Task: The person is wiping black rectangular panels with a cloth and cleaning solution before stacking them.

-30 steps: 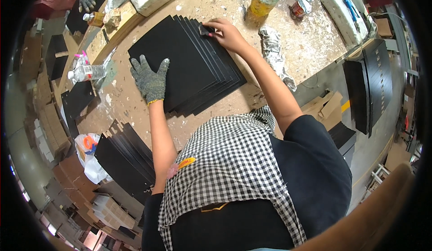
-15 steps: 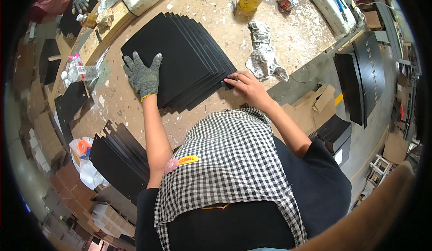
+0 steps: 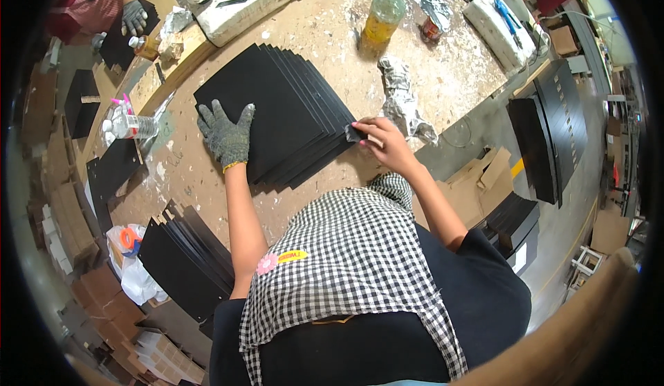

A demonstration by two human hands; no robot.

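A fanned stack of thin black panels [image 3: 280,99] lies on the paint-spattered workbench [image 3: 318,33]. My left hand [image 3: 227,135], in a grey knit glove with a yellow cuff, rests on the stack's left edge, fingers spread. At the right corner of the stack, my bare right hand [image 3: 384,142] pinches a small dark flat piece [image 3: 353,134] against the panel edges. Its material is too small to make out. Just beyond that hand lies a crumpled, paint-stained white cloth [image 3: 401,99].
A green-capped bottle of yellow liquid [image 3: 384,16] stands farther back, beside a small red can [image 3: 431,30]. More black panels [image 3: 181,254] lean at the lower left. Another person's gloved hand [image 3: 133,18] is at the upper left. Cardboard [image 3: 477,185] lies right of the bench.
The whole view has shifted, so the bench sits lower in it. My left hand stays on the stack. More of the small dark piece shows at my right fingertips.
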